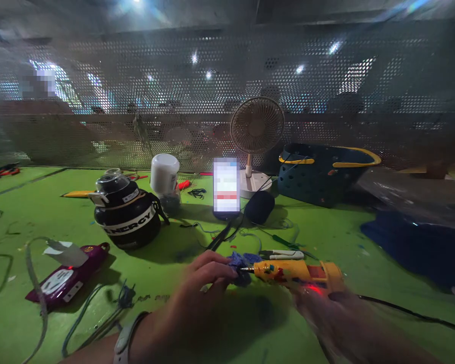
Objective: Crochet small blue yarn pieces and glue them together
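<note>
Near the front centre of the green table, my left hand (205, 283) pinches a small blue-purple piece (236, 261), its fingers closed around the piece's left side. My right hand (322, 303) grips a yellow glue gun (288, 272) from below; a red light glows on the gun's underside. The gun points left, and its metal tip meets the blue-purple piece at my left fingertips. Whether any glue is coming out cannot be made out. A white-handled tool (282, 254) lies just behind the gun.
A black jug (127, 212) and a purple power strip (70, 275) stand at left. Behind are a white-capped jar (165, 174), a lit phone (226, 187), a fan (257, 126) and a dark basket (322, 177). Dark blue cloth (413, 247) lies right; the gun's cord (409, 316) trails right.
</note>
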